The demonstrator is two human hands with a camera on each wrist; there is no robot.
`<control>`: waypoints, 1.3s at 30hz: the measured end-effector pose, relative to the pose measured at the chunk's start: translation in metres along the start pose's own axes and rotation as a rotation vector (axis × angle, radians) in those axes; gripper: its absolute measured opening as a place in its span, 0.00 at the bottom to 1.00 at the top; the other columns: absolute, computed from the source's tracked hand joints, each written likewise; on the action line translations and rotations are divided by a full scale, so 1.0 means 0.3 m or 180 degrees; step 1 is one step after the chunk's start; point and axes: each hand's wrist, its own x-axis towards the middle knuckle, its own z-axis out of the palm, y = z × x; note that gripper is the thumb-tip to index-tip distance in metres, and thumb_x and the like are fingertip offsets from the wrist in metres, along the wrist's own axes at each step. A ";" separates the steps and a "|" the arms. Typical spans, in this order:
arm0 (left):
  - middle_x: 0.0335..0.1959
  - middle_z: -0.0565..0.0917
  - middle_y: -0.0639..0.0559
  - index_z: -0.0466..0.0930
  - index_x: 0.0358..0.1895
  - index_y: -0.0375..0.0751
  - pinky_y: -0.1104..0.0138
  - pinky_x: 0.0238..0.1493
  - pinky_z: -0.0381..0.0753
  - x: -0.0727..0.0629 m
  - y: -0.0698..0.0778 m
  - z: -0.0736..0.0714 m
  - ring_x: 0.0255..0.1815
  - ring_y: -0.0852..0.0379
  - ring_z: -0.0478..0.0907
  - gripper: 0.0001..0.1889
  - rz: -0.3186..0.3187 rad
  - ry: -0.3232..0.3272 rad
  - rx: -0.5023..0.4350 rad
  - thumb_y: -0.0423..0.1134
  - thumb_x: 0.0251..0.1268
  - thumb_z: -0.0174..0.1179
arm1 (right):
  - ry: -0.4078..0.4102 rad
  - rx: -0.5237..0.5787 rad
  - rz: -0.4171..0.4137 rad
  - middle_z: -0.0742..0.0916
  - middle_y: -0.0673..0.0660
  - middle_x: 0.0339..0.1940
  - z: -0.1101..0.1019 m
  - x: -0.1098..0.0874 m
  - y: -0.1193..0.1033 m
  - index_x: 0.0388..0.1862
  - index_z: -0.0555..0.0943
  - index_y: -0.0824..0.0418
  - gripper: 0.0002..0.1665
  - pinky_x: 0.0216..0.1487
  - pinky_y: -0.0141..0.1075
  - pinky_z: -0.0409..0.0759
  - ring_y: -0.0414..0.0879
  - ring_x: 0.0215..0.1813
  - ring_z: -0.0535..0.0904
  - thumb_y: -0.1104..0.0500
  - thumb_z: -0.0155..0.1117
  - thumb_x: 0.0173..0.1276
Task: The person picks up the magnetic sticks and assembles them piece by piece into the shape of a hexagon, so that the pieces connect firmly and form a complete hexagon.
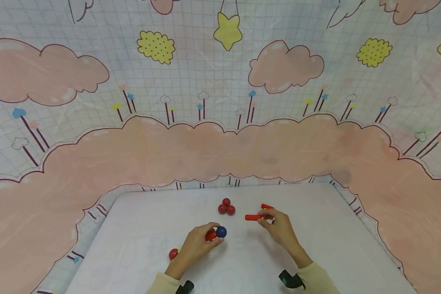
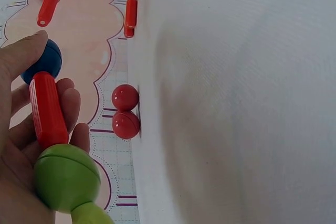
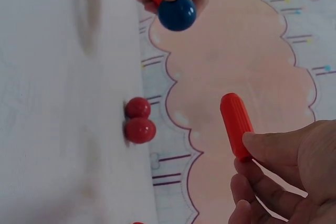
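My left hand [image 1: 197, 245] grips a joined toy piece: a blue ball [image 1: 221, 232] at its tip, a red rod [image 2: 49, 111], a green ball [image 2: 67, 178], then a yellow-green rod [image 2: 92, 214] running out of the left wrist view. By that wrist in the head view, a red ball [image 1: 173, 254] shows beside a bit of yellow. Facing the blue ball, my right hand [image 1: 280, 229] pinches a loose red rod [image 3: 235, 125] near one end between thumb and fingers. The rod's other end points toward the left hand, with a gap between it and the ball.
Three red balls [image 1: 222, 209] sit clustered on the white table [image 1: 139, 220], beyond and between the hands. Behind the right hand lie more red rods [image 1: 266, 206], partly hidden by it in the head view. A cloud-patterned cloth [image 1: 213, 151] rises beyond the table's far edge.
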 end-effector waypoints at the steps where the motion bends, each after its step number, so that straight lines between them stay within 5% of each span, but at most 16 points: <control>1: 0.48 0.86 0.53 0.79 0.57 0.54 0.60 0.49 0.81 0.000 0.001 0.000 0.46 0.58 0.78 0.24 -0.0010 -0.0010 -0.0003 0.58 0.60 0.65 | -0.0015 0.0002 -0.0002 0.87 0.51 0.35 0.002 -0.002 -0.004 0.41 0.87 0.57 0.11 0.37 0.30 0.73 0.45 0.41 0.78 0.64 0.73 0.58; 19: 0.46 0.86 0.53 0.79 0.57 0.52 0.62 0.47 0.82 -0.012 0.033 0.006 0.44 0.58 0.77 0.24 0.0012 -0.0037 -0.0021 0.57 0.59 0.66 | -0.0297 0.0052 -0.0092 0.87 0.45 0.36 0.050 -0.037 -0.075 0.41 0.87 0.53 0.13 0.38 0.29 0.74 0.46 0.42 0.79 0.64 0.74 0.58; 39: 0.39 0.85 0.59 0.80 0.57 0.51 0.66 0.42 0.76 -0.012 0.030 0.008 0.38 0.63 0.72 0.24 0.0091 -0.0003 0.0030 0.55 0.58 0.68 | -0.0673 0.0089 -0.0233 0.88 0.50 0.39 0.105 -0.047 -0.093 0.45 0.86 0.58 0.12 0.41 0.30 0.80 0.42 0.41 0.81 0.64 0.71 0.61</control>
